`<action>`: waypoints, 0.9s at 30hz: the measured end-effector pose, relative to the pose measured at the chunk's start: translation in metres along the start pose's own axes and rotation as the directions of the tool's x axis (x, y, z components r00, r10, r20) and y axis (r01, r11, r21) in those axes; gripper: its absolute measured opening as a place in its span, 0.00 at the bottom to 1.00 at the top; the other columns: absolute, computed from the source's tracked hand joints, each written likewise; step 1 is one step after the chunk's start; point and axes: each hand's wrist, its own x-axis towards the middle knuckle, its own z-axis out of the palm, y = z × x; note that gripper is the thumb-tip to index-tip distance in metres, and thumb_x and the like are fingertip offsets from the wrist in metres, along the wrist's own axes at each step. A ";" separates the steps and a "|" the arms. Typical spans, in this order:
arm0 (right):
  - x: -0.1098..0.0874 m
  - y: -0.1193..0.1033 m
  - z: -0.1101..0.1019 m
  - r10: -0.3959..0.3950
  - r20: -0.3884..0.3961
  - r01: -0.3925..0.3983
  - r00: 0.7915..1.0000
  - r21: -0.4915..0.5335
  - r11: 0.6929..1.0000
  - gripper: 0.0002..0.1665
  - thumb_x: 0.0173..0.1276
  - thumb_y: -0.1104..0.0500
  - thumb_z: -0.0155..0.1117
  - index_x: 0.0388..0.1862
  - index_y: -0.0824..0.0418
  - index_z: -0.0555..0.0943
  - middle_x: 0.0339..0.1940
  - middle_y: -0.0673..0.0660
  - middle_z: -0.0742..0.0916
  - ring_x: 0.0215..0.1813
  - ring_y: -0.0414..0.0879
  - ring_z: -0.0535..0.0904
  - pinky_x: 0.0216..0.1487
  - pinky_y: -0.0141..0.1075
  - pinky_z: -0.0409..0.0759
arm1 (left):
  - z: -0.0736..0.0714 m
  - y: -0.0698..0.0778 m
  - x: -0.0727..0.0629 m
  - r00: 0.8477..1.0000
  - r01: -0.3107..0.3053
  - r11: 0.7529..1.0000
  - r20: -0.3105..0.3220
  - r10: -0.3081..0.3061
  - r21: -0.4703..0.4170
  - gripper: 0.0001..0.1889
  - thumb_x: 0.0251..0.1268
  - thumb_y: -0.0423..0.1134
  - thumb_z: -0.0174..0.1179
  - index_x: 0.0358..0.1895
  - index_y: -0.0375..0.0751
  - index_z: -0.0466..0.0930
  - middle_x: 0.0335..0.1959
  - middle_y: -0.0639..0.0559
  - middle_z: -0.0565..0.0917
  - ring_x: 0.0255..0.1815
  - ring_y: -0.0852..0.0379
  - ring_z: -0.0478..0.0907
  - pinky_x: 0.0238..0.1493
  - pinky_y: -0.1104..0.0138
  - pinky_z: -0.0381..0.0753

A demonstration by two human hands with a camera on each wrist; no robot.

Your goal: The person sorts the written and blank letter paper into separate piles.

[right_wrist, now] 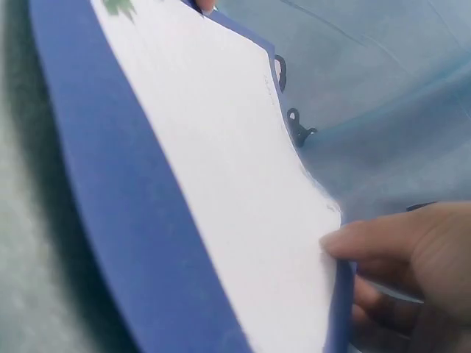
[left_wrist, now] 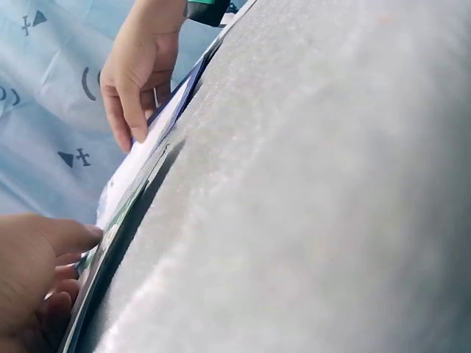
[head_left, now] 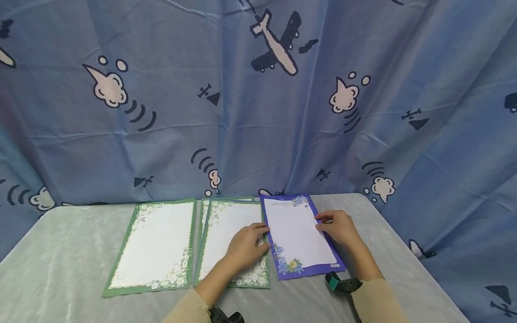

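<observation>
On the bench [head_left: 60, 255], just right of the nearer green-bordered sheet [head_left: 226, 233], the purple-bordered sheet [head_left: 299, 237] has its left edge pinched by the left hand [head_left: 247, 246] and its right edge by the right hand [head_left: 338, 228], fingers closed narrowly on the paper, probably because opposite grips keep a limp page spread. The left forearm crosses and partly hides that green neighbour, while another green-bordered sheet [head_left: 157, 246] lies farther left and a patterned curtain [head_left: 173, 103] hangs behind.

Purple-bordered sheet [head_left: 300, 234], seemingly matt paper
</observation>
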 end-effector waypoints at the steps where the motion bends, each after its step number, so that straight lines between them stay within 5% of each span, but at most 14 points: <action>1: 0.000 0.000 0.000 -0.006 -0.003 0.006 1.000 -0.014 1.000 0.16 0.64 0.66 0.70 0.50 0.69 0.86 0.49 0.68 0.88 0.50 0.60 0.84 0.51 0.51 0.86 | -0.001 0.001 0.000 1.000 -0.007 1.000 0.006 0.007 0.011 0.22 0.64 0.44 0.66 0.61 0.44 0.83 0.65 0.49 0.82 0.54 0.49 0.83 0.54 0.59 0.81; 6: 0.000 -0.002 -0.001 -0.011 -0.017 0.010 1.000 -0.065 0.998 0.16 0.63 0.66 0.71 0.49 0.69 0.86 0.49 0.69 0.88 0.50 0.61 0.85 0.50 0.51 0.86 | -0.001 0.001 -0.001 0.999 -0.036 0.999 0.028 0.035 0.041 0.23 0.66 0.46 0.65 0.63 0.44 0.82 0.67 0.49 0.80 0.64 0.44 0.79 0.63 0.53 0.78; 15: -0.004 -0.008 -0.007 0.064 0.025 -0.061 0.998 -0.110 0.992 0.23 0.62 0.62 0.72 0.55 0.72 0.82 0.56 0.73 0.85 0.54 0.64 0.82 0.57 0.55 0.83 | 0.000 0.003 -0.001 0.998 -0.029 0.999 0.051 0.028 0.024 0.24 0.68 0.49 0.63 0.65 0.47 0.81 0.69 0.51 0.79 0.62 0.47 0.79 0.60 0.56 0.79; 20: -0.007 -0.014 -0.010 0.105 0.036 -0.100 0.994 -0.129 0.987 0.31 0.62 0.59 0.73 0.61 0.75 0.78 0.59 0.75 0.83 0.59 0.67 0.80 0.60 0.57 0.80 | -0.001 0.002 -0.001 0.998 0.010 0.999 0.068 -0.008 -0.030 0.25 0.70 0.53 0.61 0.66 0.48 0.79 0.70 0.54 0.78 0.52 0.52 0.80 0.49 0.62 0.79; 27: -0.007 -0.023 -0.009 0.096 0.069 -0.086 0.993 -0.138 0.987 0.30 0.63 0.59 0.72 0.59 0.76 0.79 0.57 0.74 0.84 0.57 0.66 0.82 0.60 0.57 0.81 | -0.002 0.000 -0.001 0.996 0.022 0.998 0.091 -0.017 -0.054 0.25 0.70 0.54 0.61 0.66 0.51 0.79 0.68 0.57 0.80 0.33 0.63 0.69 0.31 0.71 0.65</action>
